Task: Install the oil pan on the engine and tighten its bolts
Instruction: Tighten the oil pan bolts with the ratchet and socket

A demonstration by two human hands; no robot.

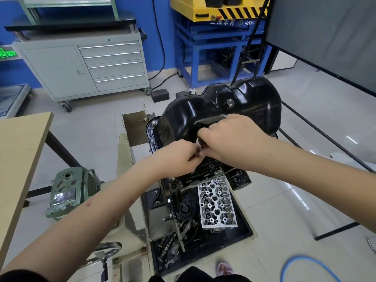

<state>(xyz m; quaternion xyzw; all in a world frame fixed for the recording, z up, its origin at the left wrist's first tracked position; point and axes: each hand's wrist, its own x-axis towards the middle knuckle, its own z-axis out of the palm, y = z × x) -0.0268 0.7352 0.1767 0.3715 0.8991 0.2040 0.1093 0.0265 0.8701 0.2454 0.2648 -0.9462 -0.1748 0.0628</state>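
**Seating oil pan on engine, both hands at near flange**

Working at the near edge of the oil pan (219, 110), which sits upside down on top of the engine (195, 180), black and glossy, drain plug (230, 102) facing up on its upper wall.

- Left hand (179, 157): fingers curled, grip pinching a small dark part at the pan's near flange. Too small and hidden to say if it's a bolt.
- Right hand (232, 139): just right of the left hand, touching it at the fingertips. Fingers curled down over a small dark item at the same spot on the pan's edge; grip pressed around it, exact hold hidden by the knuckles.
- Pan flange (151, 135) visible on the pan's left side, lying on the block.
- Cylinder head (216, 204), bare aluminium, lies below the pan toward the person, in a black tray (242, 222).
- Engine stand (130, 200), cream-coloured, left of the pan; handwheel (105, 253) at its near end.
- Wooden counter (20, 155) far left of the pan; grey tool cabinet (81, 66) behind the pan, left; blue and yellow lift (219, 37) directly behind it.
- Blue hose (301, 265) on the floor, near right of the pan.
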